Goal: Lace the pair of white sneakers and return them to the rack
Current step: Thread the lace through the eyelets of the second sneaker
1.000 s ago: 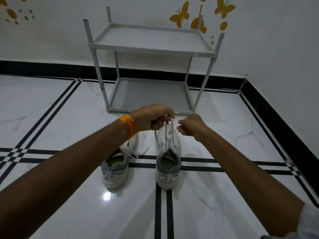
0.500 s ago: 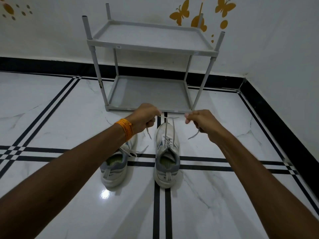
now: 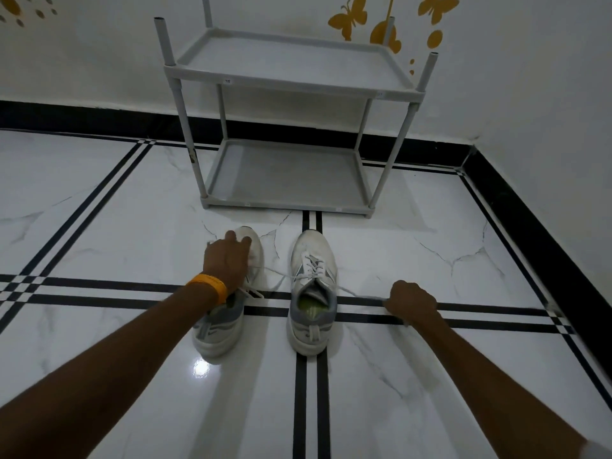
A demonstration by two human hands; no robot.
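Fingers (image 3: 243, 241) of the left hand (image 3: 227, 260) are being laid, slightly spread, over the toe of the left sneaker (image 3: 225, 313), with no pinch being observed there. Fingers of the right hand (image 3: 410, 303) are being kept curled against the floor (image 3: 99, 210), hidden behind the knuckles; whether the lace end (image 3: 361, 295) is being pinched cannot be told, though that lace is being seen to run from the right sneaker (image 3: 313, 293) toward this hand. An orange wristband (image 3: 208, 286) is being worn on the left wrist. Both sneakers are being left standing on the floor, side by side, toes pointed at the rack (image 3: 291, 84), just in front of its lower shelf and apart from it. Neither shelf is being occupied by a shoe. Loose lace is being noted between the two sneakers. Glossy white marble-patterned tiling crossed by paired black stripes is being recorded underfoot, with a light glare being reflected beside the left heel. A black skirting band (image 3: 82, 117) is being noted along the white walls, and yellow butterfly decals (image 3: 347, 19) are being seen above the rack.
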